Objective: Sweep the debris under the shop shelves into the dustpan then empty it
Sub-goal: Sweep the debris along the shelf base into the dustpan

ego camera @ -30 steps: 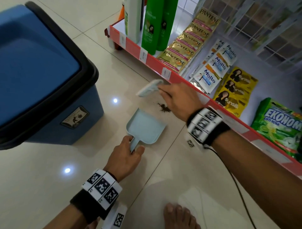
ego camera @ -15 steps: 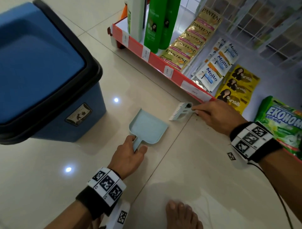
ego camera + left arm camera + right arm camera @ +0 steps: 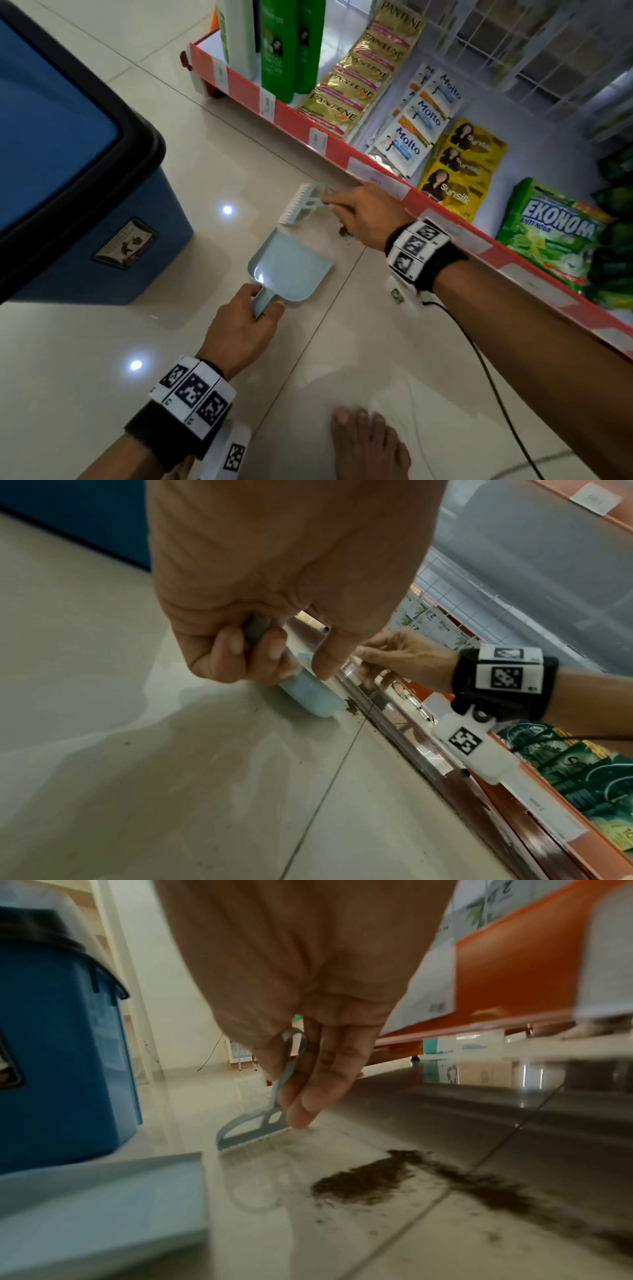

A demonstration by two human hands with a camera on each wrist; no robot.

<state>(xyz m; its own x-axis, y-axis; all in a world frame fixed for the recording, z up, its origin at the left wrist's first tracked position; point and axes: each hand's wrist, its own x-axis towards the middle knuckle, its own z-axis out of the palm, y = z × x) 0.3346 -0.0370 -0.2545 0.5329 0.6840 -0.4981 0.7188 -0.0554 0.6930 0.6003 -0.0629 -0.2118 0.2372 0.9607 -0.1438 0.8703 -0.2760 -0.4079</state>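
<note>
A person crouches barefoot on a tiled shop floor (image 3: 102,342), w/ the left hand (image 3: 239,329) curled around the handle of a pale blue dustpan (image 3: 291,267), its grip tight on that handle; the pan lies flat on the tile, mouth facing the shelf. The right hand (image 3: 363,216) pinches the thin handle of a small pale blue brush (image 3: 303,205), grip narrow, fingers extended along the handle, per the right wrist view. Brush bristles meet the floor just beyond the dustpan's open lip, near the shelf front. A small heap of dark brown debris (image 3: 369,1180) sits on the tile beside the pan's right front corner, trailing in a thin streak across a grout line toward the shadow under the shelf; none is visible in the pan. The red-edged bottom shelf (image 3: 342,150) carries green shampoo bottles (image 3: 277,48), Pantene sachets (image 3: 359,78), Molto sachets (image 3: 414,126), Sunsilk sachets (image 3: 459,171) & a green Ekonomi pack (image 3: 551,233). A blue bin (image 3: 68,171) w/ a black rim stands left of the dustpan, apart from it. Both wrists wear black bands w/ marker tags; a black cable runs from the right one.
</note>
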